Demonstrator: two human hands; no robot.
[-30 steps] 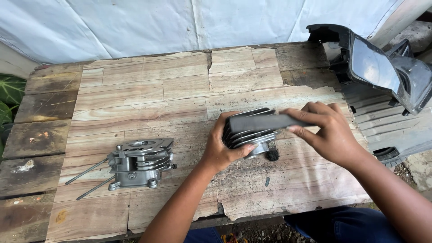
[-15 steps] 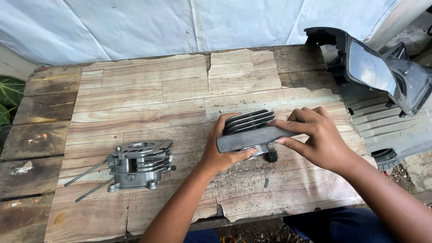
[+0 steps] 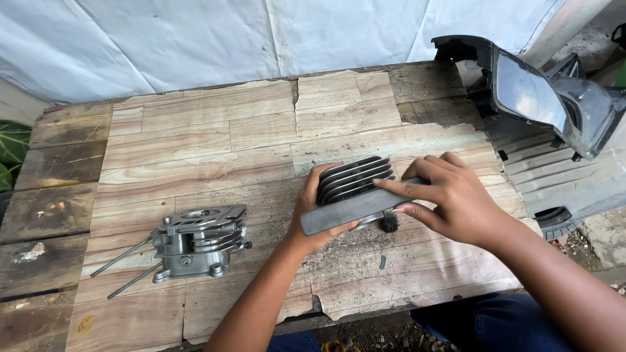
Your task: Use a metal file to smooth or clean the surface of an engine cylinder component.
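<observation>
Finned engine cylinder (image 3: 352, 179), dark grey metal, rests on its side near the middle of the wooden desk (image 3: 215, 130), its flat face turned toward the viewer. Left hand (image 3: 313, 218) clasps its left end, fingers closed around the edge. Right hand (image 3: 450, 195) lies on its right end, fingers held together and pressed flat on the top face. A small black piece (image 3: 389, 223) sits just under the cylinder's near edge. Well apart to the left lies a silver cylinder head (image 3: 199, 242) with long studs (image 3: 124, 267) pointing left. At far right, off the desk, stands a black plastic motorcycle fairing (image 3: 535, 91).
</observation>
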